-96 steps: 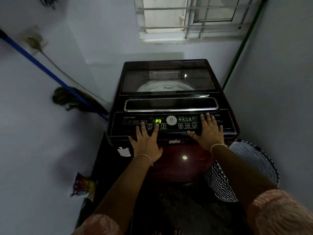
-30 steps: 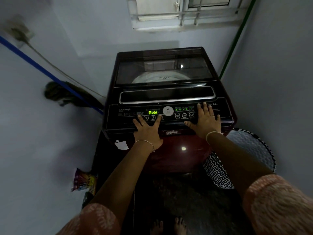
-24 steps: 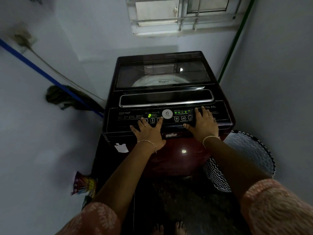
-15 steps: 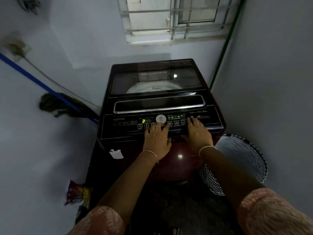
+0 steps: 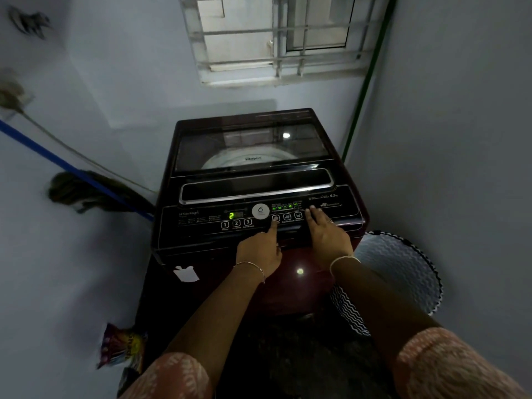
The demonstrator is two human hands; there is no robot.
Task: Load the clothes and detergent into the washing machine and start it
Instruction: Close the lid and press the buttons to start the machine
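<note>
Washing machine [image 5: 259, 180] stands in a corner, glass lid [image 5: 250, 145] down, drum contents unclear. Left hand [image 5: 259, 251]: straight forefinger presses a panel button. Right hand [image 5: 328, 234]: released, flat on panel. Laundry basket [image 5: 403, 272] just beside the machine.

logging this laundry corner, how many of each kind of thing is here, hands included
hands: 2 (left hand, right hand)
washing machine: 1
laundry basket: 1
mop: 1
colourful packet: 1
window: 1
total: 7
</note>
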